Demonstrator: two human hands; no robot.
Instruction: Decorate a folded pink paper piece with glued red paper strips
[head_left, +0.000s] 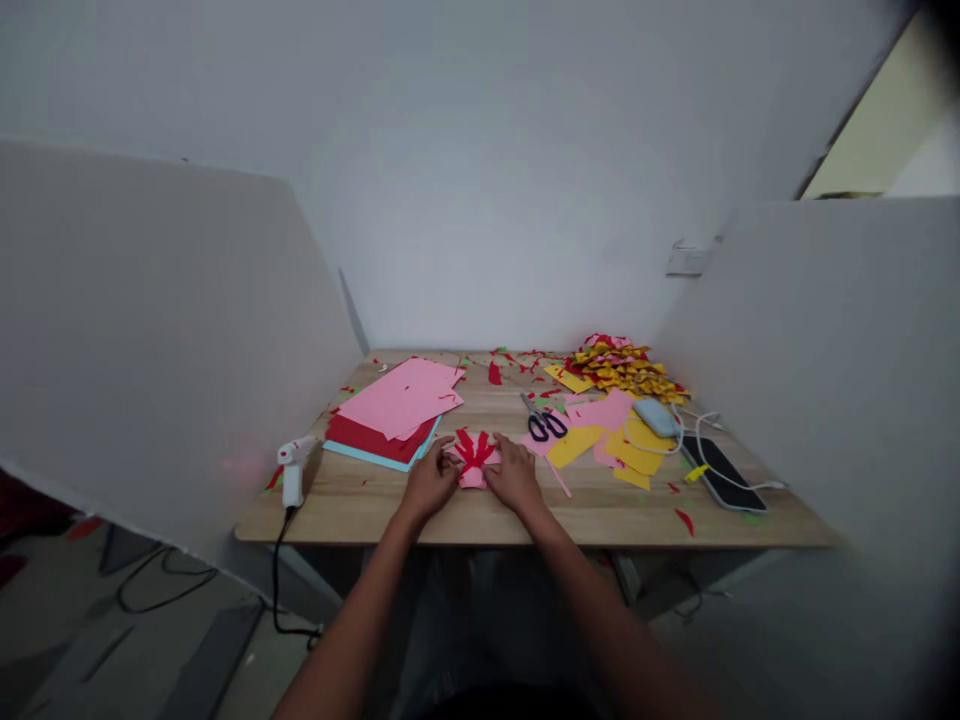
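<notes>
A small pink and red paper piece (474,460) lies near the table's front edge, its red strips fanned over the pink. My left hand (432,483) has its bent fingers at the left side of this piece. On the right side, my right hand (516,477) touches it with thumb and fingers. Both hands are closed around its edges, and some fingertips are partly hidden. To the right of my hands are dark-handled scissors (545,424) and a thin pink strip (559,478).
Pink sheets (405,395) overlap red and blue sheets at left, beside a white glue gun (293,474). Yellow cards (634,452), a blue power bank (656,417), cables and a phone (724,475) lie right. Behind them is a paper pile (626,370). White panels flank the table.
</notes>
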